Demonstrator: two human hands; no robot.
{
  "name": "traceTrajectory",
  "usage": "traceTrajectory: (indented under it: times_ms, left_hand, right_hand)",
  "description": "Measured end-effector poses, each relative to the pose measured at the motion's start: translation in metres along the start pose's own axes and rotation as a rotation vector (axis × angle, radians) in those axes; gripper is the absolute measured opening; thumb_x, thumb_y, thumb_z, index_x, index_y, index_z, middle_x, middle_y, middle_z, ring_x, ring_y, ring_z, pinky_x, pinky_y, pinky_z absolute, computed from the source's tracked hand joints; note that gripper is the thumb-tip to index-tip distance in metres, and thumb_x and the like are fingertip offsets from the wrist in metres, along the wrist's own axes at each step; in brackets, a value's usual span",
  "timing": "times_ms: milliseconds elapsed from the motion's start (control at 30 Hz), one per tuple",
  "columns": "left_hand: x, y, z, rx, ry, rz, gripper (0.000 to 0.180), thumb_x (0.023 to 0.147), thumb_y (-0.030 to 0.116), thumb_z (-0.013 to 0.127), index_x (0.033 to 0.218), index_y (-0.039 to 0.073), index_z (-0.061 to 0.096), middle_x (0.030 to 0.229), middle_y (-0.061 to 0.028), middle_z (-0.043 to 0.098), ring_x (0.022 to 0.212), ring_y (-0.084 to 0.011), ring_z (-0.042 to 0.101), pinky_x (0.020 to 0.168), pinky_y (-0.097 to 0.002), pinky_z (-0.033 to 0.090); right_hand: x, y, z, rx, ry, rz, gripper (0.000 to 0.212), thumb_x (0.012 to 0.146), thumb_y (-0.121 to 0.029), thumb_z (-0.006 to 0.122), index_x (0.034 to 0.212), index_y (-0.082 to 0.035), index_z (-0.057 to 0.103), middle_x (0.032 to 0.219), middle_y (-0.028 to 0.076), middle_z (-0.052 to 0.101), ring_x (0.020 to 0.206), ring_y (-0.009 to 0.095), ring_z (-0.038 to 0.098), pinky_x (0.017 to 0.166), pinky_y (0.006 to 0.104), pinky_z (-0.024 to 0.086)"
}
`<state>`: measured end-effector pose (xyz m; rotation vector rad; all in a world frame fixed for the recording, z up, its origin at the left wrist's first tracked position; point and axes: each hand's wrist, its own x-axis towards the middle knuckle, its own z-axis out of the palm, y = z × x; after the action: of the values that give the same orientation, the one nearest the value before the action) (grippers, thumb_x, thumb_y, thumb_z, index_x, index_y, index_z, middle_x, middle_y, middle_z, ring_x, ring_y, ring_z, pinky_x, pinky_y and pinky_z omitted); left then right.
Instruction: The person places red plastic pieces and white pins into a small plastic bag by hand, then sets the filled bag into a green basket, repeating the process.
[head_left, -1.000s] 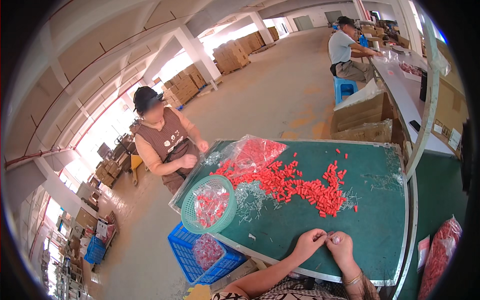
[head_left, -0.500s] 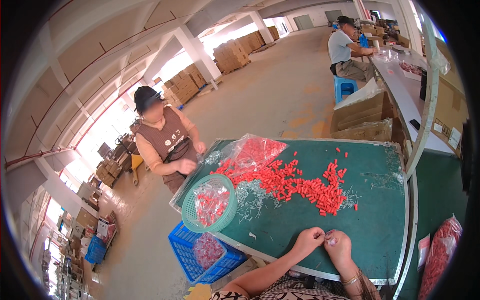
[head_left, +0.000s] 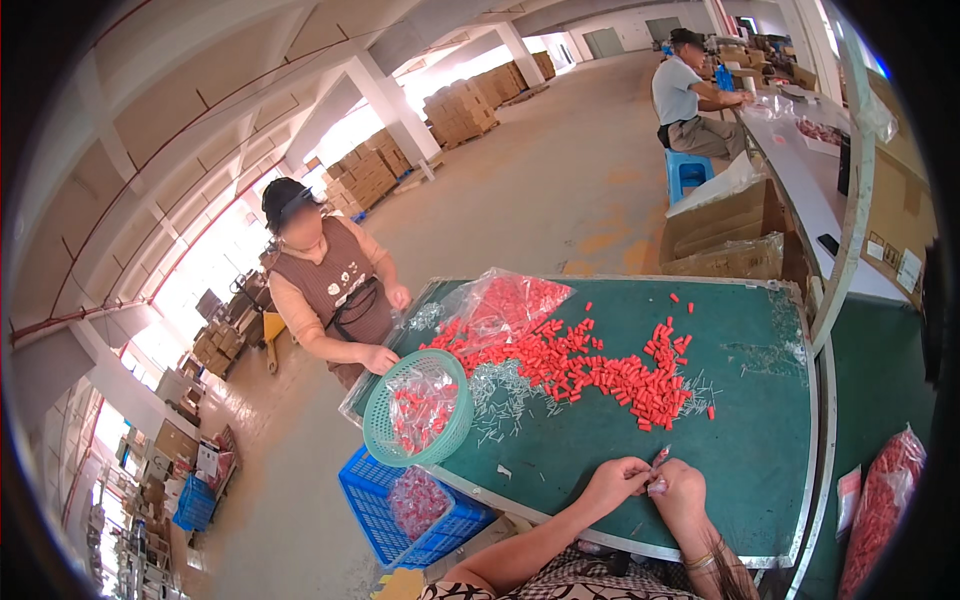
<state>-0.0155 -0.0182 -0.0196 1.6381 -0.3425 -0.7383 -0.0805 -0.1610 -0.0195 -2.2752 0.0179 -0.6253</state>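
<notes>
Close to the table's near edge, my left hand point(head_left: 618, 482) and my right hand point(head_left: 682, 492) almost meet. Their fingers pinch a small clear plastic bag point(head_left: 661, 456) with a bit of red at its top; its lower part is mostly hidden by my fingers. Beyond them spreads a heap of small red cylinders point(head_left: 655, 385). Thin silver pins or screws point(head_left: 500, 395) lie beside the heap, too small to tell which. A large clear bag point(head_left: 515, 305) of red cylinders rests at the heap's far side.
A green basket point(head_left: 462, 420) holding small filled bags sits at the green table's point(head_left: 740, 450) left edge, above a blue crate point(head_left: 365, 500). Across that corner stands a person point(head_left: 335, 290), one hand by the basket. Another person point(head_left: 682, 95) sits at a far bench.
The small bag's red-tipped end now shows above my fingers, where it was hidden before. The standing person's hand has come down to the green basket's rim.
</notes>
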Motion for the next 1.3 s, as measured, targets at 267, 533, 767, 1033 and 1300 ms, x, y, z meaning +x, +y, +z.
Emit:
traceTrajectory:
  times_ms: [267, 533, 767, 1033, 1300]
  left_hand:
    - [0.001, -0.004, 0.001, 0.066, 0.044, 0.059, 0.014, 0.091, 0.009, 0.056, 0.095, -0.003, 0.060, 0.085, -0.0052, 0.064, 0.073, -0.0092, 0.060, 0.066, -0.0226, 0.050]
    - [0.000, -0.004, 0.002, 0.015, 0.051, 0.076, 0.018, 0.092, 0.011, 0.056, 0.102, -0.004, 0.059, 0.087, -0.0056, 0.064, 0.075, -0.0097, 0.060, 0.068, -0.0227, 0.050]
    - [-0.002, -0.002, -0.001, 0.045, -0.003, 0.029, 0.019, 0.092, 0.012, 0.055, 0.102, -0.004, 0.059, 0.087, -0.0057, 0.064, 0.075, -0.0095, 0.060, 0.069, -0.0235, 0.050]
    - [-0.005, -0.008, 0.003, 0.019, 0.030, 0.050, 0.013, 0.092, 0.010, 0.054, 0.095, -0.002, 0.057, 0.082, -0.0037, 0.062, 0.071, -0.0083, 0.059, 0.066, -0.0227, 0.049]
    - [0.005, -0.005, 0.004, -0.003, 0.272, 0.080, 0.007, 0.083, 0.004, 0.057, 0.088, 0.000, 0.058, 0.075, -0.0052, 0.062, 0.064, -0.0107, 0.060, 0.058, -0.0236, 0.049]
  right_hand:
    - [0.000, -0.002, -0.003, 0.056, -0.039, -0.028, 0.006, 0.066, -0.009, 0.066, 0.068, -0.007, 0.061, 0.070, 0.013, 0.060, 0.066, 0.033, 0.060, 0.059, 0.0410, 0.049]
    - [0.005, -0.005, -0.008, 0.087, 0.001, 0.102, 0.007, 0.066, -0.007, 0.067, 0.070, -0.006, 0.061, 0.072, 0.013, 0.060, 0.068, 0.032, 0.060, 0.061, 0.0411, 0.049]
    - [0.004, -0.002, -0.009, 0.029, -0.062, -0.009, 0.006, 0.066, -0.008, 0.067, 0.070, -0.008, 0.062, 0.071, 0.011, 0.060, 0.067, 0.031, 0.060, 0.060, 0.0409, 0.048]
    - [-0.003, -0.005, -0.010, 0.100, -0.025, 0.057, 0.006, 0.065, -0.006, 0.067, 0.069, -0.007, 0.063, 0.067, 0.012, 0.058, 0.064, 0.032, 0.059, 0.058, 0.0395, 0.048]
    - [0.004, 0.002, 0.004, 0.317, 0.183, 0.360, 0.014, 0.074, -0.008, 0.068, 0.072, -0.004, 0.055, 0.063, 0.013, 0.055, 0.057, 0.027, 0.055, 0.054, 0.0359, 0.044]
